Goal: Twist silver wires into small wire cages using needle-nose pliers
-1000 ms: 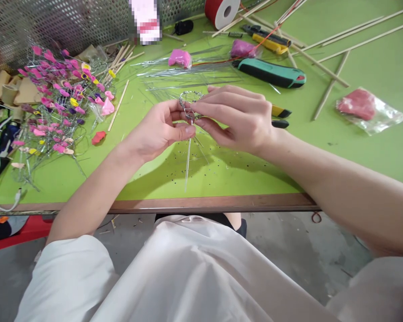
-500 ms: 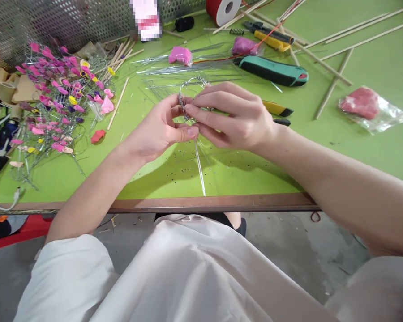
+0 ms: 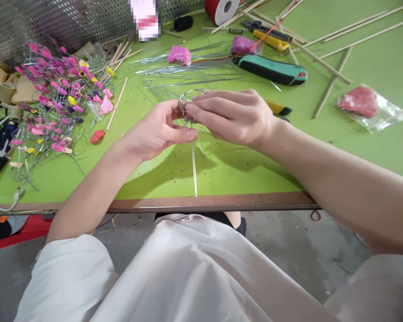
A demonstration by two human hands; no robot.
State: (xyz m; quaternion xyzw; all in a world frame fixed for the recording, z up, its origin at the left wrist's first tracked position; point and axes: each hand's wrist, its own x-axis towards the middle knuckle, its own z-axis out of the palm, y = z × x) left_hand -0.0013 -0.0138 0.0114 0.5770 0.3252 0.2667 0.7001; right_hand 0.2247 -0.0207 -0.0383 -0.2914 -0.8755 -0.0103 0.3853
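A ring of twisted silver wire stands between my hands above the green table, its right side hidden by fingers. My left hand pinches its lower left part between thumb and fingers. From the thumb, straight pale wire ends hang down toward the table's front edge. My right hand is closed over the ring's right side, fingers pressed together. Yellow-and-black handled pliers lie partly hidden behind my right hand.
Wire stems with pink, purple and yellow tips crowd the left. Farther back lie loose wires, a green-and-black cutter, pink clay and a red spool. Wooden sticks and bagged clay are right.
My right hand's fingers have drawn closer together and lower over the ring. The hanging wire ends have swung slightly left. More of the pliers is covered by my hand.
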